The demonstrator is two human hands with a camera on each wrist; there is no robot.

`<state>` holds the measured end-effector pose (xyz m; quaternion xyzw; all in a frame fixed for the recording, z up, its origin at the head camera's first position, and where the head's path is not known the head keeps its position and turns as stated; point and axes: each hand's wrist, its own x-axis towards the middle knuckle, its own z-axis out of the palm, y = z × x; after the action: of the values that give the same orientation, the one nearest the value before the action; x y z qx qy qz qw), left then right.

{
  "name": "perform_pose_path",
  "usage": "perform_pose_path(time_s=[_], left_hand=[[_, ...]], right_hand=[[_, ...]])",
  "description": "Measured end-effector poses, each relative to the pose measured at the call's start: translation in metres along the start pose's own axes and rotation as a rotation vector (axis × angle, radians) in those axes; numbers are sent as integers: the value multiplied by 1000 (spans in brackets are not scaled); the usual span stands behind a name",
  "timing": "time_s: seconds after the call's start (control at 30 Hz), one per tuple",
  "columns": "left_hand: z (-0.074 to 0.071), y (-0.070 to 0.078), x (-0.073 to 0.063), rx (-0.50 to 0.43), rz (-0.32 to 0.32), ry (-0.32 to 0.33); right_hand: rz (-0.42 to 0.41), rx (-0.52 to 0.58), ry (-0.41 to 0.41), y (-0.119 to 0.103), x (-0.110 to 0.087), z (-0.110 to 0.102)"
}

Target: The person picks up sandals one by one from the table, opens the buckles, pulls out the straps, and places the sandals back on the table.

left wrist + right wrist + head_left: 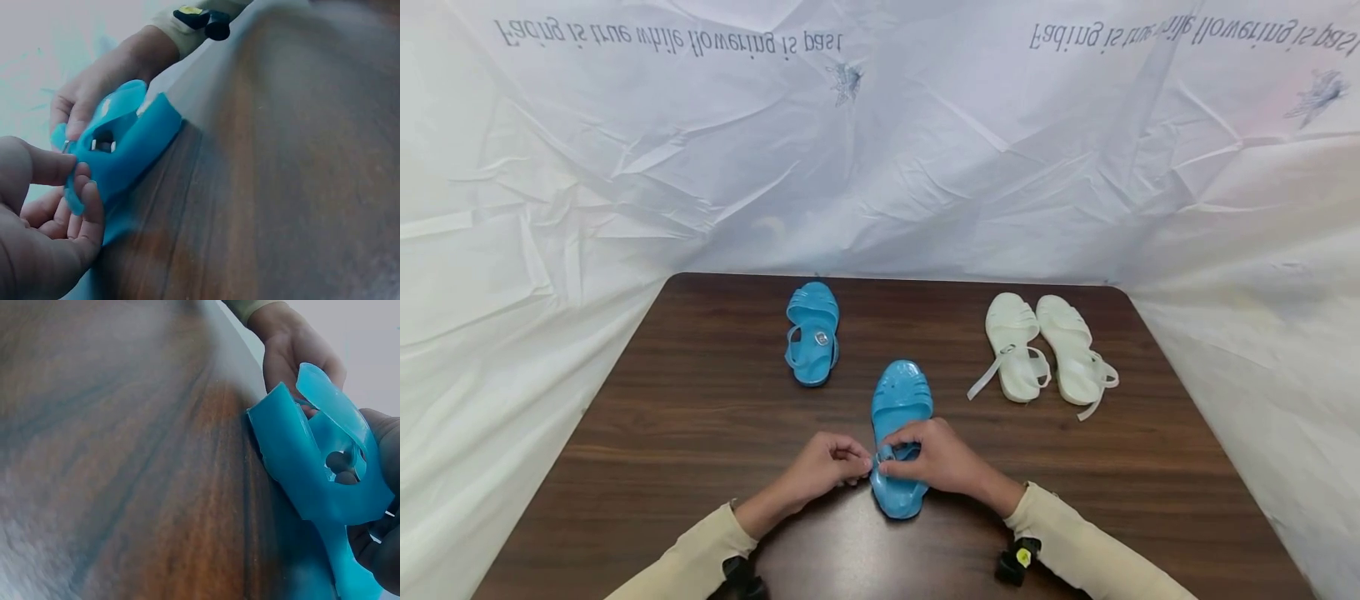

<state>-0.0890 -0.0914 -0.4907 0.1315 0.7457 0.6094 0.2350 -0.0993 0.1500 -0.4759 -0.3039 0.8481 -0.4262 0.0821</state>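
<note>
A glossy blue sandal point(901, 396) lies on the table in front of me, toe pointing away. My right hand point(946, 460) reaches over it from the right and holds its ankle strap near a small metal buckle point(886, 455). From the left, my left hand point(831, 468) pinches the strap's end point(74, 195) between thumb and fingers, close beside that buckle. In the right wrist view the heel point(278, 440) faces the camera, with my left hand point(300, 353) behind it. My fingers partly cover the buckle, so how far the strap passes through it I cannot tell.
Another blue sandal point(812, 333) lies farther back on the left. Two white sandals point(1011, 321) stand side by side at the back right, their straps loose. The dark wooden table point(700, 417) ends against white sheeting point(880, 150) hanging at the back and sides.
</note>
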Motion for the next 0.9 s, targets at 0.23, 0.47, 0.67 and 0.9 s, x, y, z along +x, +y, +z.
perform_pose_path(time_s=[0.23,0.47,0.67,0.9], left_hand=[[4,2,3,-42,10,-4],[0,1,0,-25,22,-39],[-4,0,-2,-44,-19,-37],[6,2,3,-170,-54,-3]], right_hand=[[6,8,-4,-1,1,1],[23,28,17,-2,0,1],[27,30,31,-2,-1,1],[43,40,24,-3,0,0]])
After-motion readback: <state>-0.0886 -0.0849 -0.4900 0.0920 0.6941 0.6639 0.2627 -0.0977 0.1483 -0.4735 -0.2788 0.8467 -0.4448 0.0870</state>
